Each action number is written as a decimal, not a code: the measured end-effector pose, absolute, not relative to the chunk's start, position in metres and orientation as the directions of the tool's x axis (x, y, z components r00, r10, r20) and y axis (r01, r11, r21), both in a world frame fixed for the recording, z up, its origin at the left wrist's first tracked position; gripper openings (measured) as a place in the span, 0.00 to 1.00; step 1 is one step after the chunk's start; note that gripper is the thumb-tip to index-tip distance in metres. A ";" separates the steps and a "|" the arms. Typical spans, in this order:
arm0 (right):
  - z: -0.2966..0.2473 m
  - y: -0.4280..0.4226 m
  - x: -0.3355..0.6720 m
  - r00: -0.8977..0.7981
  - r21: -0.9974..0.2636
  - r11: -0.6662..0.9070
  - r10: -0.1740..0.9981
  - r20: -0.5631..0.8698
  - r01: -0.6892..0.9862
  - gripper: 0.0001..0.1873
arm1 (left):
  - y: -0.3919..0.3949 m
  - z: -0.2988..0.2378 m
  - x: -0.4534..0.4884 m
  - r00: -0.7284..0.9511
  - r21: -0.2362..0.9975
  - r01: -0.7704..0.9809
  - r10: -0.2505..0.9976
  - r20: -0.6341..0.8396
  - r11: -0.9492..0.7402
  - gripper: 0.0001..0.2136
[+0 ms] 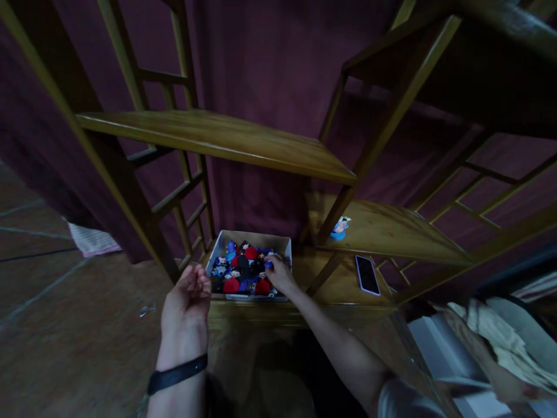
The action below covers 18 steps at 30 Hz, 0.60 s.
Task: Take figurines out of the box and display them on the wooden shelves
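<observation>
A white cardboard box (284, 244) on the bottom shelf holds several small figurines (235, 273) with red, blue, black and purple parts, lying jumbled together. My right hand (279, 275) reaches into the box's right side, its fingers closed around a small figurine with a purple-blue part (268, 265). The fingers hide most of that figurine. Just left of the box, my left hand (188, 296) is held palm up, fingers loosely bent and apart, with nothing visible in it. A dark band is on the left wrist.
A wooden shelf board (217, 136) spans above the box. On the right-hand middle shelf stands one blue-based figurine (340, 229). Below it lies a phone (368, 275). Slanting wooden posts (387, 122) frame the space. White boxes (448, 351) and cloth are at lower right.
</observation>
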State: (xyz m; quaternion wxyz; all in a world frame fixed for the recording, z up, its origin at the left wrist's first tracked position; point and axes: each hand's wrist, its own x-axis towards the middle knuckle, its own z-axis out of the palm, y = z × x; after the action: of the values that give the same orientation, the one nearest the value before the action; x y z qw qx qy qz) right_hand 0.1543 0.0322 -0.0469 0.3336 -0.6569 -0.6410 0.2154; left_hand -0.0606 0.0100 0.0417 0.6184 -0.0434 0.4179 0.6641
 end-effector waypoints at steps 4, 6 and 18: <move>-0.061 0.057 0.158 0.188 -0.613 -0.022 0.960 0.207 0.790 0.20 | 0.009 0.040 -0.057 -0.198 0.459 -0.880 0.786 -0.585 0.120 0.11; -0.066 0.066 0.160 0.158 -0.575 -0.018 0.968 0.195 0.818 0.20 | 0.008 0.039 -0.053 -0.171 0.457 -0.879 0.807 -0.565 0.133 0.11; -0.039 0.051 0.157 0.213 -0.645 -0.013 0.949 0.232 0.764 0.21 | 0.015 0.035 -0.033 -0.064 0.423 -0.873 0.802 -0.593 0.243 0.10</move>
State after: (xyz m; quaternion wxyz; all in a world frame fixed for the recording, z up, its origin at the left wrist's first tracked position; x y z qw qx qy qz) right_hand 0.1565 0.0507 -0.0394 0.3433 -0.6989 -0.6127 0.1350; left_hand -0.0328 0.0145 0.0350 0.6825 -0.0448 0.3944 0.6137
